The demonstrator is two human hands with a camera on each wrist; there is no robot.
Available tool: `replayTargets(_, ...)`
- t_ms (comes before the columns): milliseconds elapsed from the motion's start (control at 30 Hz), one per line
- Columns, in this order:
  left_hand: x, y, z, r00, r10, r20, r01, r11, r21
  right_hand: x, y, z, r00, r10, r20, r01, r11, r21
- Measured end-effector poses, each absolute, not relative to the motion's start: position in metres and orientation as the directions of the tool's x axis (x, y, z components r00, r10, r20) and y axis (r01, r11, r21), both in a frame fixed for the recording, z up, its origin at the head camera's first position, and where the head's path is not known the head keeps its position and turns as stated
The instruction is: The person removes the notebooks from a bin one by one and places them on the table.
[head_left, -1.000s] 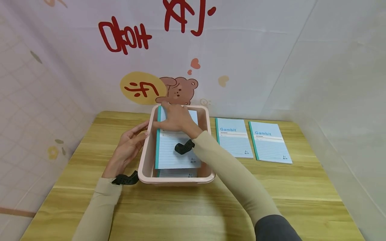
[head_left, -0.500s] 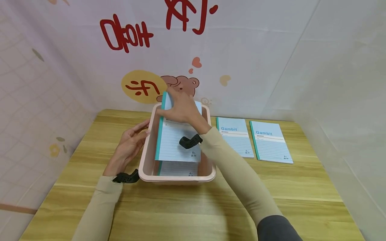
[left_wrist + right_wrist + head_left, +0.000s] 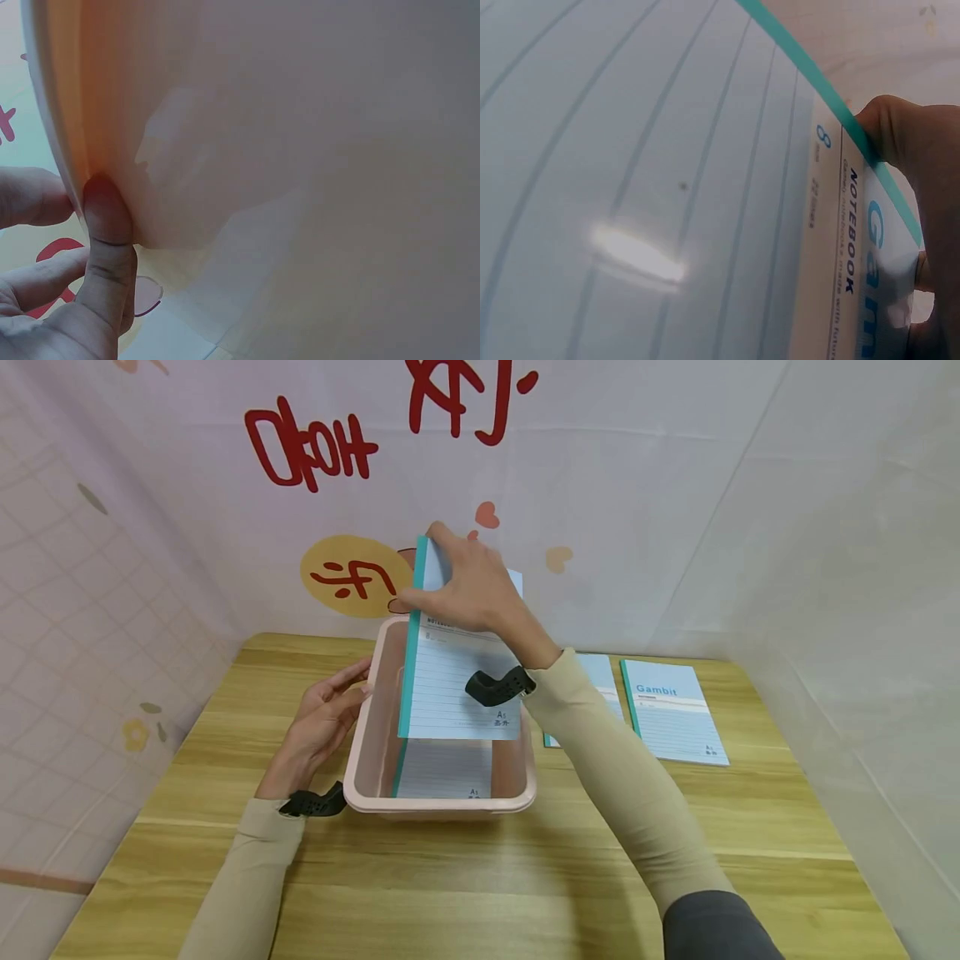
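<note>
My right hand (image 3: 476,581) grips a light blue notebook (image 3: 457,693) with a teal spine, holding it tilted over a pink plastic bin (image 3: 363,768). In the right wrist view the thumb (image 3: 900,135) lies at the notebook's spine edge, and its cover (image 3: 667,150) fills most of the picture. Inside the bin lies another notebook (image 3: 446,768), partly hidden by the held one. My left hand (image 3: 322,727) holds the bin's left side. The left wrist view has the thumb (image 3: 109,217) against the wall of the bin (image 3: 247,135), other fingers on the opposite side of the rim.
To the right of the bin, two notebooks lie flat on the wooden table (image 3: 450,885). The nearer notebook (image 3: 600,672) is partly covered by my right sleeve; the farther notebook (image 3: 675,714) shows whole. A printed cloth wall (image 3: 622,485) rises behind the table.
My right hand has lifted the notebook up and slightly right, out of the bin, uncovering more of the notebook beneath. My left hand stays at the bin's side.
</note>
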State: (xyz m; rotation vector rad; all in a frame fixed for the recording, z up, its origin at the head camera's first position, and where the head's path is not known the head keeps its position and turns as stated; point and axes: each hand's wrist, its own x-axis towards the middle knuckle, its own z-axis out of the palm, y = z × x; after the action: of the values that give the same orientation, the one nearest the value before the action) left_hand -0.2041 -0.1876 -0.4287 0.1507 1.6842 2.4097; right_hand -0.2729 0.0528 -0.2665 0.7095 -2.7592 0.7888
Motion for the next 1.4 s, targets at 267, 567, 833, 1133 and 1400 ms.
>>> replayTargets(267,-0.204,-0.189,-0.428,-0.976,0.217,-0.029,-0.100,-0.327,0.940,-0.270,0.083,-0.241,-0.886,-0.350,0.305,-0.457,0.770,-0.445)
replayTargets(567,-0.204,-0.189,-0.428,-0.977,0.207,-0.053,-0.116,-0.303,0.946,-0.269,0.123,-0.237,-0.902,-0.328,0.281,-0.424,0.800,-0.425)
replayTargets(833,-0.204,-0.190,-0.428,-0.974,0.221,-0.042,-0.110,-0.306,0.946,-0.270,0.162,-0.245,-0.922,-0.324,0.212,-0.379,0.867,-0.323)
replayTargets(1133,-0.205,-0.189,-0.429,-0.975,0.211,-0.067,-0.124,-0.269,0.955,-0.269,0.206,-0.267,-0.944,-0.322,0.073,-0.330,0.914,-0.234)
replayTargets(1400,-0.205,-0.188,-0.428,-0.975,0.211,-0.064,-0.122,-0.276,0.953,-0.259,0.241,-0.289,-0.942,-0.332,-0.051,-0.315,0.924,-0.217)
